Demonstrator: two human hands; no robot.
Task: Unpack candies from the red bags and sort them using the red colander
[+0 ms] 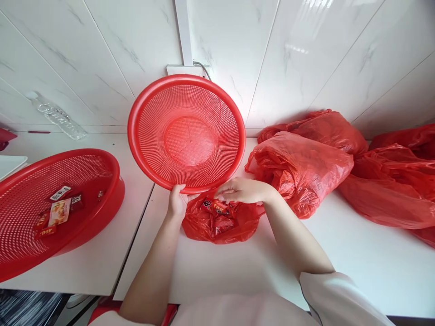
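A round red plastic colander basket point(190, 140) is tilted up, its inside facing me, and nothing lies in it. My left hand point(177, 203) grips its near rim, thumb over the edge and fingers underneath. Just below that rim, an open red plastic bag point(244, 222) lies on the table with several small red snack packets point(222, 222) in it. My right hand point(239, 190) hovers over the bag's far side, close to the rim, its fingers loosely bent and apparently holding nothing. The bag's far edge is partly hidden by the basket and this hand.
On the left stands a larger red basket point(112, 181) with a few packets point(60, 211) inside. Full red plastic bags point(316, 158) sit along the right. A clear bottle point(61, 118) is by the tiled wall. A seam point(137, 235) divides the white tabletops.
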